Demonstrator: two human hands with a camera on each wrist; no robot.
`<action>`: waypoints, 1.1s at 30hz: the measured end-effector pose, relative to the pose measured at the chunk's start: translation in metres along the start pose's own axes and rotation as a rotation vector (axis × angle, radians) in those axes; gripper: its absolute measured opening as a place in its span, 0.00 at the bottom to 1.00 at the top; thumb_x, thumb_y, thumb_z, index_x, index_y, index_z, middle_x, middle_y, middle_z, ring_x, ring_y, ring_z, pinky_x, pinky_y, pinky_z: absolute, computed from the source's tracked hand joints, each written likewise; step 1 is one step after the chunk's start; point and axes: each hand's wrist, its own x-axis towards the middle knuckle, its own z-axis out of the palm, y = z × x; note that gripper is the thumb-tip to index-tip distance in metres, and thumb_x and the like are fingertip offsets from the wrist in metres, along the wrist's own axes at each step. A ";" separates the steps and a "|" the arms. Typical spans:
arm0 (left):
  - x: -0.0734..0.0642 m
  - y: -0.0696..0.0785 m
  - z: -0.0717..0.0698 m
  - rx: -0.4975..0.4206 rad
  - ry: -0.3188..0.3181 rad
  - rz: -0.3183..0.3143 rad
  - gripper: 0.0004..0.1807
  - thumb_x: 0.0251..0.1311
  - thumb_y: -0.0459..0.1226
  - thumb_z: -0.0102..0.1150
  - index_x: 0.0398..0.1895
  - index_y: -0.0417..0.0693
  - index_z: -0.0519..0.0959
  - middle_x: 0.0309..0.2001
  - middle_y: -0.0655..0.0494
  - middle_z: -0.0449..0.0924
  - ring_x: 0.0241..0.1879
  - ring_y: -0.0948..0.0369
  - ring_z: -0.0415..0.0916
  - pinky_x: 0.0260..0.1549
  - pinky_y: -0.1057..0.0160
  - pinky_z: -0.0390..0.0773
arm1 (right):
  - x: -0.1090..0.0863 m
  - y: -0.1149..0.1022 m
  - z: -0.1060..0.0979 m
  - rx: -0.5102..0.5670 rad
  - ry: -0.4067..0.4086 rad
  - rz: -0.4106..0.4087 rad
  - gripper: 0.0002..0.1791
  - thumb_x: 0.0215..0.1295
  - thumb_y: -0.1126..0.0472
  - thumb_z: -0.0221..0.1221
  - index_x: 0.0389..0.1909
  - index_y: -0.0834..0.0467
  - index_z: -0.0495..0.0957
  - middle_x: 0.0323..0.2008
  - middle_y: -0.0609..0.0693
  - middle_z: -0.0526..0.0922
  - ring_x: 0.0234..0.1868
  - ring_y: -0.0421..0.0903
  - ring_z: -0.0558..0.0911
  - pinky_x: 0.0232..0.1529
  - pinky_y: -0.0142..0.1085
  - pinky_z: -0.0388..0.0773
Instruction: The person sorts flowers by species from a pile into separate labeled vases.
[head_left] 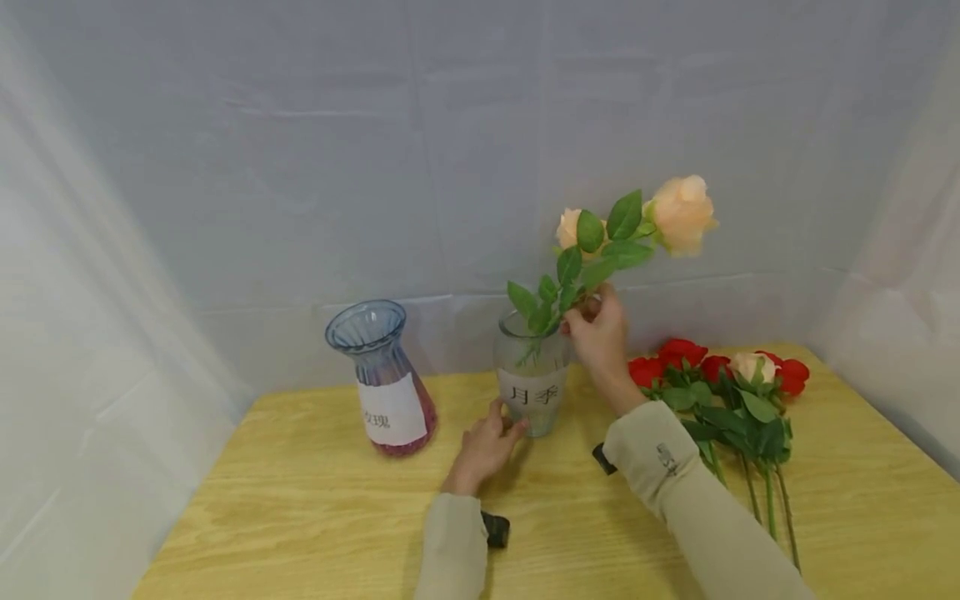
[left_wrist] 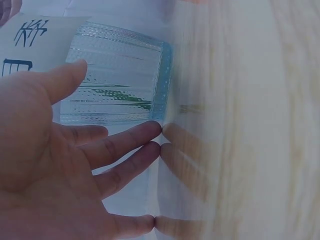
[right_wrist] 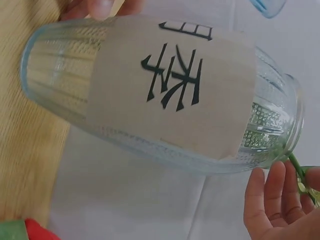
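Note:
A clear glass vase point(head_left: 542, 423) with a white label stands upright mid-table. My left hand point(head_left: 483, 450) is low at its left side, fingers extended and the thumb near the label; in the left wrist view the fingertips point(left_wrist: 152, 129) meet the tabletop beside the base. At the rim, my right hand point(head_left: 602, 340) pinches the green stem point(right_wrist: 295, 162) of a peach rose point(head_left: 682, 215), whose lower end reaches inside the vase. The bloom leans up to the right. Behind its leaves shows a second, smaller peach rose point(head_left: 568, 227), partly hidden.
To the left stands a blue-and-pink glass vase point(head_left: 367, 354) with a white label. Red roses point(head_left: 681, 352) and another peach rose point(head_left: 752, 367) lie at the right, stems toward the front. The wooden table point(head_left: 300, 517) meets a white cloth backdrop point(head_left: 300, 167).

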 end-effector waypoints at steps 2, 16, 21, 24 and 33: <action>0.000 0.000 -0.001 -0.001 0.002 0.002 0.35 0.76 0.46 0.51 0.71 0.26 0.58 0.57 0.31 0.79 0.63 0.34 0.70 0.62 0.26 0.53 | 0.000 0.000 0.001 -0.055 -0.008 -0.022 0.18 0.58 0.80 0.51 0.51 0.72 0.71 0.27 0.63 0.82 0.21 0.43 0.78 0.26 0.28 0.79; 0.001 -0.003 -0.001 -0.002 0.013 -0.003 0.34 0.76 0.45 0.50 0.72 0.27 0.58 0.57 0.32 0.79 0.63 0.34 0.71 0.63 0.28 0.54 | 0.001 0.002 0.002 -0.393 -0.171 -0.156 0.13 0.62 0.71 0.56 0.47 0.71 0.76 0.43 0.65 0.79 0.45 0.61 0.79 0.47 0.53 0.76; 0.000 -0.002 0.001 -0.002 0.010 -0.002 0.35 0.76 0.46 0.51 0.72 0.28 0.58 0.57 0.32 0.79 0.63 0.35 0.71 0.63 0.29 0.55 | 0.004 0.002 0.002 -0.483 -0.277 -0.170 0.15 0.63 0.71 0.56 0.49 0.73 0.78 0.45 0.66 0.79 0.44 0.61 0.78 0.47 0.54 0.75; 0.000 -0.001 0.001 -0.005 0.006 -0.003 0.35 0.76 0.46 0.51 0.73 0.28 0.58 0.56 0.32 0.79 0.63 0.35 0.71 0.64 0.28 0.54 | 0.007 0.000 0.002 -0.582 -0.353 -0.180 0.18 0.63 0.68 0.56 0.52 0.73 0.78 0.48 0.67 0.79 0.49 0.62 0.79 0.50 0.55 0.75; 0.000 0.000 0.000 -0.008 -0.006 -0.011 0.36 0.77 0.47 0.50 0.73 0.28 0.56 0.57 0.32 0.79 0.63 0.35 0.71 0.64 0.28 0.53 | 0.011 -0.004 -0.004 -0.589 -0.438 -0.029 0.33 0.68 0.53 0.61 0.65 0.72 0.67 0.59 0.69 0.74 0.58 0.65 0.76 0.56 0.56 0.74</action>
